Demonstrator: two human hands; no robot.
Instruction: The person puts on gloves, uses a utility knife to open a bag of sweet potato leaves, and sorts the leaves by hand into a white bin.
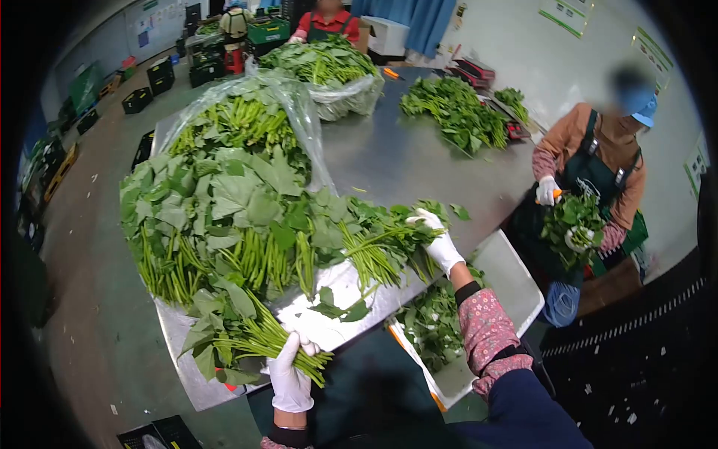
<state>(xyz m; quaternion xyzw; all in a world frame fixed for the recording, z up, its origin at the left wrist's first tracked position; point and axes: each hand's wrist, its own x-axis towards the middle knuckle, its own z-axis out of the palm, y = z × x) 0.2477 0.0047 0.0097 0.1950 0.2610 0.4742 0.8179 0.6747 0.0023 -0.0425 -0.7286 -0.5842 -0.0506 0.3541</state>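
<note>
In a white glove, my left hand is closed round the stems of a bunch of leafy greens, its leaves pointing left over the table's near corner. My right hand, also gloved, is at the near edge of the table, with its fingers curled over the stems of more leafy greens; some of its fingers are hidden by leaves. Between and beyond my hands lies a large heap of the same greens, stems toward me. Part of the heap sits in a clear plastic bag.
Below my right forearm stands a white bin with loose leaves inside. The metal table also bears a second bagged heap and a pile by red scales. A co-worker at right holds greens and an orange-handled tool; other people stand farther back.
</note>
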